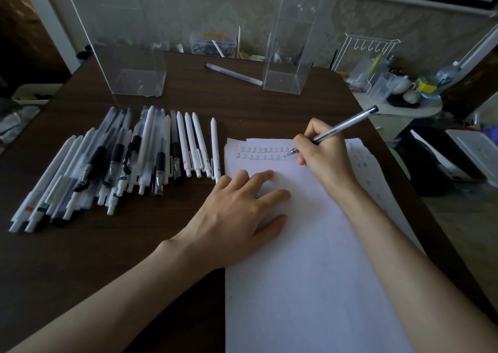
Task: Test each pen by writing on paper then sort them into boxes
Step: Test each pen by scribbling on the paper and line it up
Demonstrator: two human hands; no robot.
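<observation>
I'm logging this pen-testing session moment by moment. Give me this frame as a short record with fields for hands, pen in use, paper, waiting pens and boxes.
Right hand: grips a transparent pen with dark end, tip on the paper
Left hand: flat on the white paper sheet
Paper: two rows of small written marks near its top
Waiting pens: row of white and clear pens on the dark wooden table, left of the paper
Boxes: two tall clear plastic boxes at the far side, no pens visible inside
Loose clear pen: lies between the boxes

Dark table holds paper, pen heap, stray pen, wide clear box, narrow clear box.
</observation>
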